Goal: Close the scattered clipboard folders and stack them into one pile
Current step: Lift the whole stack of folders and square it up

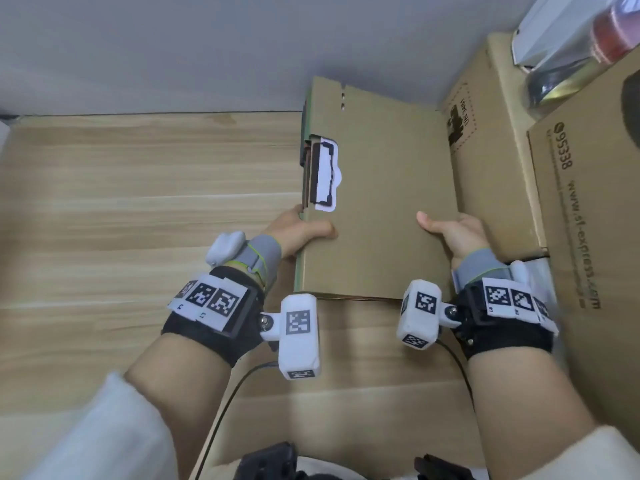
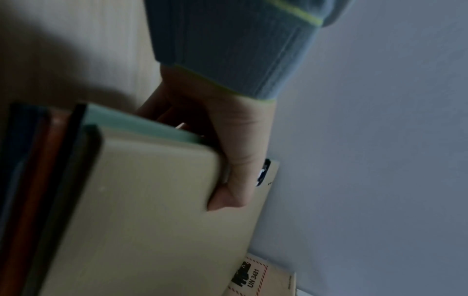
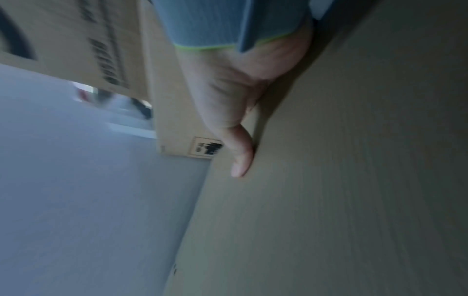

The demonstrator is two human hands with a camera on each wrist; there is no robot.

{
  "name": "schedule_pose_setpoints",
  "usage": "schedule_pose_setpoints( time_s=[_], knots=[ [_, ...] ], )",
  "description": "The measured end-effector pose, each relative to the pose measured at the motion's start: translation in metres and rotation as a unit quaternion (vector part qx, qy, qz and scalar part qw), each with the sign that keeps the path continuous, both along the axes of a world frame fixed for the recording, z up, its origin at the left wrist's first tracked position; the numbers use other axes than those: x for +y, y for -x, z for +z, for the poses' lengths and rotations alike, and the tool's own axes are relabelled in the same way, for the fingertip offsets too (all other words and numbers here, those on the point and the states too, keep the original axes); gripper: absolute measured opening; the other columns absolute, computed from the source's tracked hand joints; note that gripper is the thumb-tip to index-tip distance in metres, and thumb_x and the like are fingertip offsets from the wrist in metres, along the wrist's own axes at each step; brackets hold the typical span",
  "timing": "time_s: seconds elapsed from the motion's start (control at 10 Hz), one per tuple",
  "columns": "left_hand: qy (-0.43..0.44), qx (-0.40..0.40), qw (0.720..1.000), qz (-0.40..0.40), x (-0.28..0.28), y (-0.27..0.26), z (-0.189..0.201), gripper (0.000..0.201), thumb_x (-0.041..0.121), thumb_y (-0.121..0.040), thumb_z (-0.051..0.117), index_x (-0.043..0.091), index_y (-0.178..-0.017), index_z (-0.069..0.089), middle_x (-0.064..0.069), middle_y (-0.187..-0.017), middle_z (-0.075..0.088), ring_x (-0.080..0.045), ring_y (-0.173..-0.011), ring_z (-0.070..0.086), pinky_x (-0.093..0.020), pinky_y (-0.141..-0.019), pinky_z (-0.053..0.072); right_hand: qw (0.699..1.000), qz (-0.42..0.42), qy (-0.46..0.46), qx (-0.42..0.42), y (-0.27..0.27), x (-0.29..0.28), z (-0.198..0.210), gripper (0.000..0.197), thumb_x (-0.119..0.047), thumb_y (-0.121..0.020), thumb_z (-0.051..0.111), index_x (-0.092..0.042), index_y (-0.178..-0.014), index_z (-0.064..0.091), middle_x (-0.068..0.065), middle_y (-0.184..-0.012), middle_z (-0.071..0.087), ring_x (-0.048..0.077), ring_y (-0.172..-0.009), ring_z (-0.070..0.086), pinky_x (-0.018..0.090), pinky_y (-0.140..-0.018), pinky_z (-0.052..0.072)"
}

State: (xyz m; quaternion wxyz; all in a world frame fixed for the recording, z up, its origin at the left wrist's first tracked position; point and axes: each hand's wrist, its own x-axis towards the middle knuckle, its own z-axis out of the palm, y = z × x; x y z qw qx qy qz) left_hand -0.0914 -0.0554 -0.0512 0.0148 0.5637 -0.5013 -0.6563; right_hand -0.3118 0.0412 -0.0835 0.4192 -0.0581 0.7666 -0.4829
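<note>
A pile of closed clipboard folders [image 1: 377, 202] is held above the wooden table, its top cover plain brown. A white clip [image 1: 325, 174] shows at the pile's left edge. In the left wrist view the pile [image 2: 152, 210] shows blue, orange, dark and green edges under the tan cover. My left hand [image 1: 301, 233] grips the pile's near-left edge, thumb on top and fingers underneath. My right hand [image 1: 450, 230] grips the near-right edge, thumb [image 3: 240, 156] lying on the cover, its fingers hidden below.
Cardboard boxes [image 1: 581, 209] stand close on the right, against the pile's right edge. A bottle [image 1: 588, 46] and a white item lie on top of them. A grey wall runs behind. The wooden table [image 1: 138, 220] stretches to the left.
</note>
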Motion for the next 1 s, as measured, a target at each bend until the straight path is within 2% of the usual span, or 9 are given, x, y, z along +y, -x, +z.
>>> schedule_pose_setpoints(
  time_s=[0.1,0.2,0.3,0.4,0.5,0.6,0.8,0.9,1.0],
  knots=[
    [0.012,-0.018,1.0,-0.005,-0.005,0.005,-0.001,0.062,0.031,-0.062,0.069,0.016,-0.12,0.056,0.002,-0.091,0.064,-0.014,-0.075,0.061,-0.022,-0.057,0.044,1.0,-0.018,-0.001,0.007,-0.003,-0.004,-0.013,0.047,-0.01,-0.072,0.077,-0.001,-0.115,0.06,0.013,-0.108,0.068,0.024,-0.082,0.066,0.032,-0.072,0.055],
    [0.015,-0.029,0.999,0.005,-0.009,0.009,-0.003,0.055,0.031,-0.063,0.068,0.018,-0.116,0.056,0.004,-0.085,0.063,-0.01,-0.069,0.06,-0.021,-0.054,0.042,0.999,-0.022,0.019,0.03,-0.004,-0.01,-0.019,0.048,-0.007,-0.072,0.076,-0.004,-0.117,0.06,0.012,-0.112,0.068,0.023,-0.091,0.065,0.034,-0.084,0.054],
    [0.015,-0.031,0.999,0.019,-0.01,0.012,-0.007,0.039,0.026,-0.072,0.068,0.021,-0.109,0.056,0.001,-0.089,0.064,-0.009,-0.066,0.06,-0.015,-0.047,0.046,0.995,-0.024,0.017,0.095,-0.01,-0.017,-0.02,0.076,-0.017,-0.064,0.081,-0.011,-0.133,0.05,0.01,-0.134,0.056,0.021,-0.117,0.057,0.037,-0.105,0.044],
    [0.027,-0.032,0.999,0.033,-0.007,0.022,-0.012,0.042,0.022,-0.08,0.066,0.016,-0.119,0.054,-0.001,-0.097,0.063,-0.009,-0.07,0.06,-0.018,-0.053,0.046,0.976,0.07,-0.002,0.206,-0.015,-0.028,-0.019,0.076,-0.017,-0.074,0.073,-0.018,-0.142,0.038,0.002,-0.158,0.018,0.012,-0.142,0.026,0.023,-0.116,0.018],
    [0.043,-0.049,0.998,0.021,-0.001,0.031,-0.011,0.066,0.038,-0.063,0.068,0.017,-0.123,0.051,-0.001,-0.104,0.066,-0.02,-0.088,0.065,-0.026,-0.073,0.048,0.972,0.123,0.008,0.199,-0.027,-0.04,-0.014,0.064,-0.018,-0.081,0.066,-0.022,-0.14,0.042,-0.004,-0.16,0.012,0.011,-0.144,0.02,0.032,-0.12,0.015],
    [0.054,-0.068,0.996,0.007,-0.002,0.03,-0.01,0.075,0.044,-0.058,0.064,0.019,-0.126,0.048,-0.001,-0.112,0.066,-0.022,-0.099,0.064,-0.028,-0.078,0.047,0.973,0.136,0.0,0.185,-0.033,-0.043,-0.014,0.055,-0.021,-0.082,0.064,-0.025,-0.135,0.049,-0.003,-0.159,0.017,0.018,-0.147,0.016,0.044,-0.119,0.019],
    [0.035,-0.022,0.999,0.015,0.005,0.014,0.001,0.055,0.024,-0.084,0.061,0.014,-0.136,0.044,-0.007,-0.134,0.056,-0.02,-0.103,0.054,-0.027,-0.079,0.045,0.982,0.159,0.001,0.101,-0.056,-0.043,0.022,0.046,-0.015,-0.086,0.061,-0.014,-0.131,0.053,0.005,-0.156,0.026,0.017,-0.14,0.032,0.031,-0.116,0.027],
    [0.073,0.019,0.995,0.067,0.006,-0.008,0.03,0.051,0.02,-0.088,0.056,0.015,-0.138,0.045,-0.005,-0.129,0.053,-0.02,-0.116,0.05,-0.031,-0.09,0.042,0.979,0.194,0.007,0.066,-0.083,-0.043,0.061,0.038,-0.013,-0.089,0.057,-0.01,-0.127,0.056,0.003,-0.123,0.056,0.013,-0.111,0.05,0.018,-0.088,0.042],
    [0.043,0.124,0.984,0.121,0.003,-0.026,0.064,0.018,0.021,-0.093,0.047,0.019,-0.106,0.059,0.002,-0.09,0.062,-0.013,-0.081,0.059,-0.028,-0.078,0.042,0.974,0.223,0.048,0.008,-0.112,-0.048,0.095,0.017,-0.014,-0.093,0.05,-0.017,-0.107,0.06,0.0,-0.087,0.06,0.012,-0.075,0.055,0.017,-0.062,0.039]
  ],
)
